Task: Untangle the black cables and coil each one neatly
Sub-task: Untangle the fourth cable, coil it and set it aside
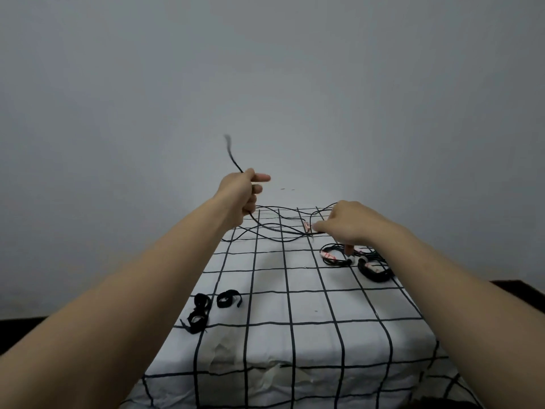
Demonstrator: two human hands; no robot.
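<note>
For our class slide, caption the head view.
Left hand grips a black cable raised off the checked cloth; right hand pinches the tangle.

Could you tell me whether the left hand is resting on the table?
No, the left hand is up in the air, gripping a black cable whose end points upward.

You can pass over the bare counter (295, 293) mid-frame; loose cables (274, 229) span above, coiled cables (375, 271) right, straps (203, 312) left.

Btw L hand (244, 196) & R hand (351, 222) fingers (323, 227): loose cables (277, 228), at table (295, 335) far end. Just nearside of R fingers: coiled cables (333, 256); well nearside of L fingers: straps (206, 308).
</note>
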